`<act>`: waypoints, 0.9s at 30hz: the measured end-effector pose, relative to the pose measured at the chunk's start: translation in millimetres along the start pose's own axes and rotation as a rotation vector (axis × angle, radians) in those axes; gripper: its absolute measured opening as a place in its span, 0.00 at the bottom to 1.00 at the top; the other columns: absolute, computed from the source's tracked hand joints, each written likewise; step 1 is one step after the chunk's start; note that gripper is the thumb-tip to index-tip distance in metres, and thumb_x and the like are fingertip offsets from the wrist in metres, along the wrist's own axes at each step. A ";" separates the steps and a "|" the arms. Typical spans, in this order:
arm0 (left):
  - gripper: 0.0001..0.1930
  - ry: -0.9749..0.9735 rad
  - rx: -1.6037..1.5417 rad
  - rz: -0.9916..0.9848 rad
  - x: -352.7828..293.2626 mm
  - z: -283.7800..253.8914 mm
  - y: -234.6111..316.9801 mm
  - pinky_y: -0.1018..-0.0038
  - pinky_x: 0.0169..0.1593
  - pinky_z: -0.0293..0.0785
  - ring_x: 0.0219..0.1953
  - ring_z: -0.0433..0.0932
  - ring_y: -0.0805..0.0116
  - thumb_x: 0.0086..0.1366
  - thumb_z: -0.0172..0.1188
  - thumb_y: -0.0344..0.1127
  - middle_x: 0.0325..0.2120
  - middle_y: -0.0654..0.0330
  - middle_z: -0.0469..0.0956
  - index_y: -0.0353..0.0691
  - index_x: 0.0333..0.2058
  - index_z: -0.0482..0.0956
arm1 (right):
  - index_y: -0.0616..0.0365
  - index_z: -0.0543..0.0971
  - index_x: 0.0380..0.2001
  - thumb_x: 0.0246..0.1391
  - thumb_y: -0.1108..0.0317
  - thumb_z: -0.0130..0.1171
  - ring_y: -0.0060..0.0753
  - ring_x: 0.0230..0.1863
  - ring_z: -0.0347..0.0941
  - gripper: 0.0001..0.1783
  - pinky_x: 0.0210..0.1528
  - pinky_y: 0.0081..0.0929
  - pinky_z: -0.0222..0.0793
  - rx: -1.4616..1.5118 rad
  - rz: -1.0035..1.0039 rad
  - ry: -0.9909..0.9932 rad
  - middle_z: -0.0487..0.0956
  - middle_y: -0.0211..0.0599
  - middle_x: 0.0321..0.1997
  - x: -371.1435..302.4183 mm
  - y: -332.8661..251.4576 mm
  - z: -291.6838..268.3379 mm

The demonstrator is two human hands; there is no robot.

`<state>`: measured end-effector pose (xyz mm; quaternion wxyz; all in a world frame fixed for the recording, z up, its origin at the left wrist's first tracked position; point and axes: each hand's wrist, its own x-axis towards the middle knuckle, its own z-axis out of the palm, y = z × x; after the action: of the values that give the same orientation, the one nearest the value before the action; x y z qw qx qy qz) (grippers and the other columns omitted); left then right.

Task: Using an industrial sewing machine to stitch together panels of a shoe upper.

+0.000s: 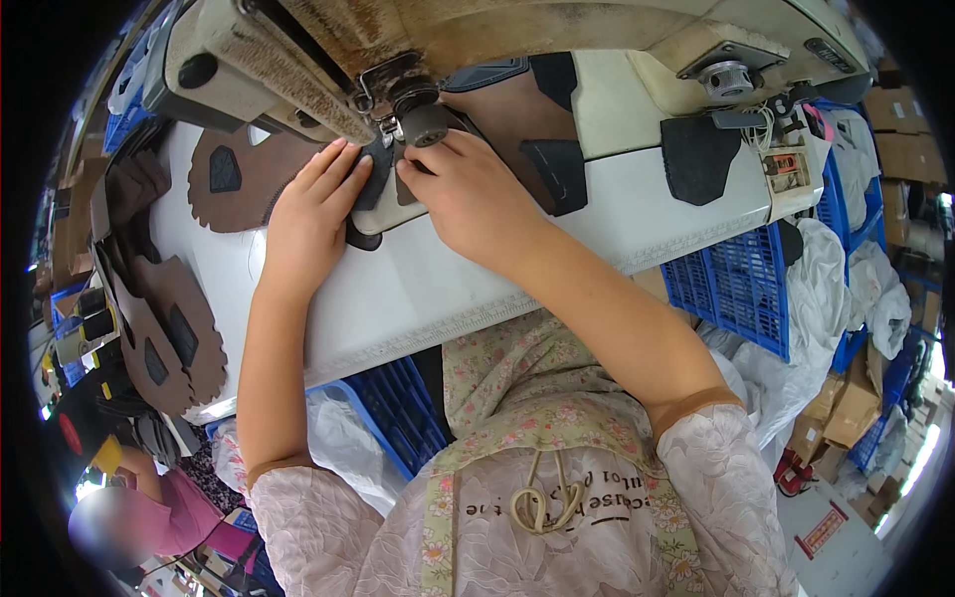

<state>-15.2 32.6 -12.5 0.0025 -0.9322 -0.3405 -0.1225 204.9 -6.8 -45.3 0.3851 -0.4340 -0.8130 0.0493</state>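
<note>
My left hand [310,214] lies flat, fingers stretched out, on a dark leather-like piece [376,179] to the left of the needle of a sewing machine [229,80]. My right hand [470,194] is just right of the presser foot [389,129], thumb and fingers curled together at the edge of a brown leather-like piece [410,185]. The fingertips of both hands are close to the needle area. A larger brown piece with a scalloped edge [231,189] and a black patch lies left of my left hand. The machine head partly hides the work.
More brown pieces [512,109] with black patches lie behind my right hand. A loose black piece [699,159] rests on the table's right. Brown pieces [164,333] drape over the left edge. Blue crates [731,289] stand below the table; another person [164,512] sits at lower left.
</note>
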 end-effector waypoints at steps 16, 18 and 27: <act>0.29 0.066 -0.099 -0.053 -3.5 2.1 4.6 0.57 0.64 0.69 0.60 0.72 0.49 0.43 0.53 0.13 0.54 0.50 0.75 0.37 0.47 0.81 | 0.66 0.82 0.36 0.45 0.74 0.57 0.46 0.52 0.73 0.13 0.60 0.42 0.68 0.064 -0.031 -0.028 0.78 0.43 0.42 3.8 14.0 -4.0; 0.27 0.076 -0.072 0.006 -4.0 2.8 4.0 0.55 0.65 0.68 0.60 0.73 0.49 0.44 0.53 0.14 0.54 0.49 0.76 0.37 0.46 0.81 | 0.64 0.83 0.37 0.46 0.74 0.57 0.45 0.54 0.73 0.13 0.62 0.42 0.67 0.080 -0.031 -0.075 0.80 0.42 0.44 3.3 17.7 -6.1; 0.24 0.072 0.029 -0.017 -6.6 6.9 11.4 0.54 0.64 0.68 0.59 0.74 0.51 0.47 0.55 0.16 0.54 0.49 0.77 0.37 0.45 0.82 | 0.55 0.84 0.34 0.49 0.69 0.56 0.35 0.56 0.72 0.10 0.69 0.39 0.58 -0.113 -0.030 -0.086 0.82 0.32 0.45 1.5 11.1 -17.2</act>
<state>-11.3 20.3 -19.9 0.0273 -0.9242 -0.3498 -0.1512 223.2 -3.2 -37.0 0.3256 -0.4401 -0.8366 0.0163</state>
